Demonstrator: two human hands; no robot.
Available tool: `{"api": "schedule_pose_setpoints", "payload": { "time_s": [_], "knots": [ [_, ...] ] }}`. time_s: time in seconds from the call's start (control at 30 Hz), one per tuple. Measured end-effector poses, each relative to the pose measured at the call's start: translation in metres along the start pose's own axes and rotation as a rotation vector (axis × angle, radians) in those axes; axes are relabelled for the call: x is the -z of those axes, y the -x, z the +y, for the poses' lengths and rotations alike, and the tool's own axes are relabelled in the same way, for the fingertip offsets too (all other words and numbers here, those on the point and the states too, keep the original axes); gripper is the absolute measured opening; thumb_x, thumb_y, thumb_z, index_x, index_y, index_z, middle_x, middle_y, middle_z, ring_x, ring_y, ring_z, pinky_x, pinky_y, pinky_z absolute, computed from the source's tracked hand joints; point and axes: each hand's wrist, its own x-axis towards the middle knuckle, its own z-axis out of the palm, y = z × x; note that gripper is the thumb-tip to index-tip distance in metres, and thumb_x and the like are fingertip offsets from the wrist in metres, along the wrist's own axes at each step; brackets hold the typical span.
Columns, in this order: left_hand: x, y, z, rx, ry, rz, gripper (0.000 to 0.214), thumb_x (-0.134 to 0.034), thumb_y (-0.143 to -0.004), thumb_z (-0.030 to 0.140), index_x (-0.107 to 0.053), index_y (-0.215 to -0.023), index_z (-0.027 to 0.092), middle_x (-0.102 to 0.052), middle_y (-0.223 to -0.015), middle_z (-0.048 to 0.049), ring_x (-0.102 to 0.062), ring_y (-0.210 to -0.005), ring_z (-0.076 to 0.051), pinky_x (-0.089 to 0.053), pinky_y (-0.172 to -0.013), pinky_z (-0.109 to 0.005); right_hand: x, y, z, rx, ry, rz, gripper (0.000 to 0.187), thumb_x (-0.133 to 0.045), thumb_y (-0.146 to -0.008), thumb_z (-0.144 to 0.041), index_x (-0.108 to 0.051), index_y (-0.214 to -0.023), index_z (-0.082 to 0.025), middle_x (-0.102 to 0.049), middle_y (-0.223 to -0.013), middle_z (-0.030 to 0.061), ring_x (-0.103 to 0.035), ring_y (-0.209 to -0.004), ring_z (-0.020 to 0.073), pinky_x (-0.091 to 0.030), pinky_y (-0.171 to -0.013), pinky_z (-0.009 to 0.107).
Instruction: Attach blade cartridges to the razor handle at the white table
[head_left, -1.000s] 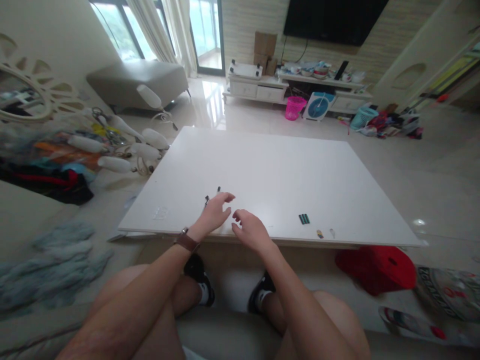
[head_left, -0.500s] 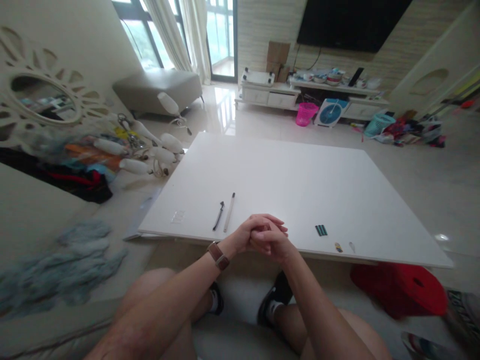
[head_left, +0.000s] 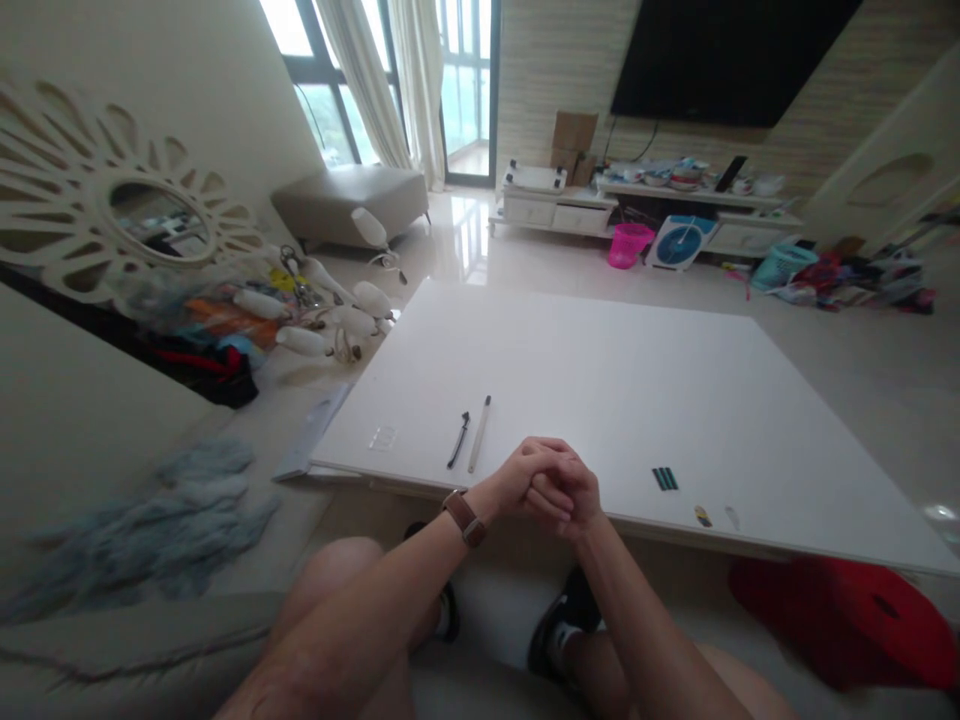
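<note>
Near the front edge of the white tabletop [head_left: 600, 380], my left hand [head_left: 525, 476] and my right hand [head_left: 581, 494] are clasped together, fingers closed over each other. I see no object in them, though the palms are hidden. To the left of my hands lie a long white stick with a dark tip [head_left: 480, 436] and a thin black-and-grey tool with a small head [head_left: 458, 440]. Clear plastic pieces [head_left: 383, 437] rest further left. On the right are several dark green batteries [head_left: 664, 478], a small yellow-and-black item [head_left: 703, 515] and a small clear item [head_left: 732, 516].
A red stool-like object [head_left: 847, 620] stands below the tabletop's right front. Lamp parts with white shades [head_left: 304, 341] and bags crowd the left side. Grey-blue cloth [head_left: 202, 520] lies at lower left. A pink basket [head_left: 628, 246] stands by the TV cabinet [head_left: 532, 211].
My hands stay clasped, but the fingers now interlock more tightly, with fewer stretched out. The view has shifted, so the scene sits further right and slightly lower.
</note>
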Motion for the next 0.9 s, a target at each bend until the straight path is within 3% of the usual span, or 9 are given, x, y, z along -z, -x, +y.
{"api": "schedule_pose_setpoints", "payload": {
  "time_s": [0.23, 0.47, 0.7, 0.9],
  "knots": [
    [0.000, -0.005, 0.007, -0.110, -0.154, 0.086, 0.024, -0.062, -0.070, 0.034, -0.069, -0.073, 0.011, -0.063, -0.068, -0.0054, -0.058, -0.065, -0.015, -0.045, -0.061, -0.023, 0.010, -0.003, 0.002, -0.002, 0.063, 0.053, 0.040, -0.061, -0.082, -0.051, -0.034, -0.071, -0.024, -0.032, -0.028, -0.0138, -0.022, -0.018, 0.0072, -0.026, -0.030, 0.016],
    [0.000, -0.002, 0.006, -0.182, -0.241, 0.073, 0.024, -0.058, -0.069, 0.032, -0.069, -0.072, 0.011, -0.064, -0.065, -0.0048, -0.058, -0.065, -0.014, -0.045, -0.063, -0.022, 0.014, 0.001, 0.006, 0.045, -0.046, -0.093, 0.025, -0.048, -0.094, -0.041, -0.041, -0.078, -0.023, -0.042, -0.032, -0.0126, -0.022, -0.017, 0.0074, -0.031, -0.031, 0.016],
    [0.002, -0.002, 0.004, -0.210, -0.239, 0.069, 0.022, -0.058, -0.071, 0.032, -0.067, -0.070, 0.012, -0.064, -0.064, -0.0043, -0.056, -0.062, -0.013, -0.045, -0.061, -0.021, 0.003, 0.000, 0.003, 0.054, 0.012, -0.025, 0.019, -0.051, -0.092, -0.041, -0.046, -0.090, -0.023, -0.045, -0.032, -0.0130, -0.022, -0.015, 0.0090, -0.026, -0.026, 0.016],
    [0.004, 0.003, 0.005, -0.161, -0.224, -0.012, 0.025, -0.055, -0.077, 0.033, -0.068, -0.077, 0.012, -0.065, -0.068, -0.0050, -0.057, -0.065, -0.014, -0.045, -0.061, -0.021, -0.008, -0.002, 0.003, 0.058, 0.034, -0.012, 0.022, -0.053, -0.090, -0.042, -0.047, -0.087, -0.021, -0.051, -0.035, -0.0076, -0.030, -0.021, 0.0101, -0.032, -0.030, 0.018]
  ]
}}
